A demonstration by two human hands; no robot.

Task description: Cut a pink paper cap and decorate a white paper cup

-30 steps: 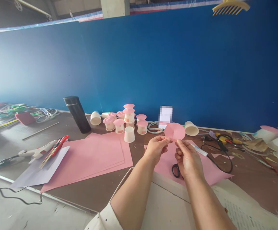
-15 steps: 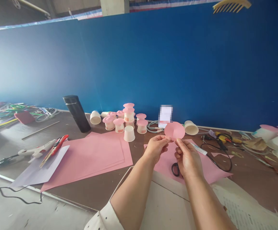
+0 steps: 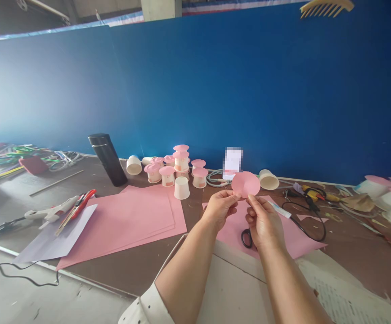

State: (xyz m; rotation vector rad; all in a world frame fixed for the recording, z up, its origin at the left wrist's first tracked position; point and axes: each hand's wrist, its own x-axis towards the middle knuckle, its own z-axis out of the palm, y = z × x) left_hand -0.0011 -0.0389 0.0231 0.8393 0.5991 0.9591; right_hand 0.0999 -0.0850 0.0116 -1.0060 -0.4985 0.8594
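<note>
A round pink paper disc (image 3: 245, 183) is held up between both hands, over the table's right half. My left hand (image 3: 221, 208) pinches its lower left edge. With thumb and fingers, my right hand (image 3: 263, 220) grips the lower right edge. Beneath them lies a pink paper sheet (image 3: 231, 229), and the black handle loop of scissors (image 3: 246, 239) shows beside my right hand, the rest hidden. Just left of my hands, a white paper cup (image 3: 182, 188) stands upside down. Behind it are several cups topped with pink discs (image 3: 167, 173).
Pink sheets (image 3: 137, 216) lie at left, with a utility knife (image 3: 77, 210) and glue gun (image 3: 51, 212) near a pale sheet. A black flask (image 3: 108, 159) stands behind them. Tangled cables (image 3: 312, 202) and more pink-topped cups (image 3: 379, 186) are at right. A blue panel (image 3: 215, 90) backs the table.
</note>
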